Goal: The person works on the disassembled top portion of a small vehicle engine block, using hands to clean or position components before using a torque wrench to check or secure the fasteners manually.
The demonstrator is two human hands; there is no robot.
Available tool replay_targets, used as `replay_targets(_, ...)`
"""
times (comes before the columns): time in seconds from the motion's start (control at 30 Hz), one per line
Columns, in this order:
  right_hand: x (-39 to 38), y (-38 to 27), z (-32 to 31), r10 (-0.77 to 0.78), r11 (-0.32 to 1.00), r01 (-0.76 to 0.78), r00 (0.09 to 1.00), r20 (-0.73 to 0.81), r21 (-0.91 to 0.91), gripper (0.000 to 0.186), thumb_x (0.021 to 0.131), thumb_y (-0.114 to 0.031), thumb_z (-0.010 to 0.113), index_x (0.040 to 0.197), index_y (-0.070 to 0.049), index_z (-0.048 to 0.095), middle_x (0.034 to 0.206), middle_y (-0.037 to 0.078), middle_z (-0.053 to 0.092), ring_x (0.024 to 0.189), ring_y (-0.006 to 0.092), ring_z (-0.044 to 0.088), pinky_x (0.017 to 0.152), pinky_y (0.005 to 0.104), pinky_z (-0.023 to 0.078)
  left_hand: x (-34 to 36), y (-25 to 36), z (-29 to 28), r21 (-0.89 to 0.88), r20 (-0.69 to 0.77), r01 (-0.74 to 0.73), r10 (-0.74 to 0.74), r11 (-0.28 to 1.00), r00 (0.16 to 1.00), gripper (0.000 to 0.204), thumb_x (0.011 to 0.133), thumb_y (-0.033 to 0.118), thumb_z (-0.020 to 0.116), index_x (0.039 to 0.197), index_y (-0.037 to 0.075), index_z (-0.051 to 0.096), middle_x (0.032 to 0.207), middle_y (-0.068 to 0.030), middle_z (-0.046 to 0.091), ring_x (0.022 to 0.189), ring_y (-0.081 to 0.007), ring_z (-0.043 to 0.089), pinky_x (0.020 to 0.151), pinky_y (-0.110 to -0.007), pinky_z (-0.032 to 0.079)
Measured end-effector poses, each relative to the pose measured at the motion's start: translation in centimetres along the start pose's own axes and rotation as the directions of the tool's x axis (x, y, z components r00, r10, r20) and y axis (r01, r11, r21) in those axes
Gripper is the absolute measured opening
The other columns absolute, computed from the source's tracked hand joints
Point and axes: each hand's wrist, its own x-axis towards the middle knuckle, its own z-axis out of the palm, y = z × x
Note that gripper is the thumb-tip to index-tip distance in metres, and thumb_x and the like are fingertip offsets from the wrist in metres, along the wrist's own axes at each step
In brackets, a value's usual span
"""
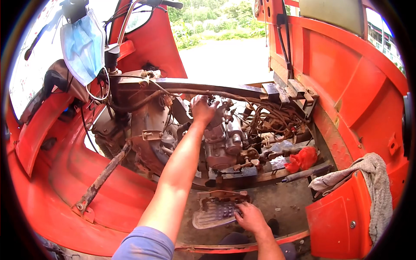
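Observation:
My left hand [202, 109] reaches onto the top of the engine [223, 147], below the frame beam with its corrugated cable sleeve [186, 91]; the fingers are curled round a part that they hide. Low in the middle, a pale ribbed tray-like piece [206, 219] with several dark round bits lies on the grimy floor plate [277, 208]. My right hand [249, 216] is at that piece's right end, fingers bent onto it; what they hold is too small to make out.
Red body panels [329, 69] surround the engine bay. A blue face mask [81, 47] hangs at upper left. Loose wiring [273, 117], a red plastic bag [303, 160] and a rusty strut [102, 180] are near. A grey rag [372, 186] drapes over a red box [333, 221] at right.

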Motion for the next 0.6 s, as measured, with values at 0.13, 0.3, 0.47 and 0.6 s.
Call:
replay_targets(0.13,0.0,0.4,0.5,-0.019,1.000,0.019,1.000,-0.009,-0.001,0.032,0.089,-0.027,0.071,0.113,-0.005,0.071,0.110,0.017,0.070,0.105,0.0365,0.066,0.090,0.0454,0.055,0.2,-1.5,-0.1,-0.131,0.062,-0.048,0.057,0.990,0.996,0.031,0.082,0.037,0.079,0.103,0.014,0.078,0.121,-0.0124,0.067,0.124,-0.0351,0.054,0.113,-0.049,0.035)
replay_targets(0.3,0.0,0.3,0.4,-0.006,1.000,0.006,1.000,0.014,-0.017,0.032,0.089,-0.027,0.070,0.113,-0.006,0.071,0.109,0.017,0.070,0.104,0.0366,0.066,0.090,0.0455,0.055,0.0,-0.5,-0.3,-0.074,0.028,-0.046,0.048,0.996,0.998,0.030,0.084,0.034,0.075,0.101,0.010,0.076,0.117,-0.0144,0.068,0.120,-0.0357,0.057,0.112,-0.049,0.035)
replay_targets(0.47,-0.2,0.4,0.4,-0.004,1.000,0.005,1.000,0.019,-0.010,0.031,0.089,-0.027,0.070,0.112,-0.006,0.071,0.108,0.017,0.070,0.103,0.0369,0.066,0.089,0.0456,0.055,0.3,-0.5,-1.2,-0.203,0.249,0.033,0.019,0.979,0.968,0.027,0.087,0.030,0.071,0.107,0.014,0.077,0.115,-0.0105,0.069,0.119,-0.0317,0.059,0.112,-0.047,0.036)
replay_targets(0.6,0.0,0.1,0.3,-0.011,1.000,0.011,1.000,0.015,-0.011,0.030,0.090,-0.027,0.070,0.111,-0.006,0.071,0.107,0.016,0.070,0.103,0.0369,0.067,0.089,0.0455,0.055,-0.3,-1.2,-0.8,-0.194,0.077,-0.056,0.072,0.979,0.994,0.024,0.086,0.030,0.072,0.105,0.016,0.079,0.114,-0.0103,0.069,0.117,-0.0302,0.059,0.114,-0.045,0.034)
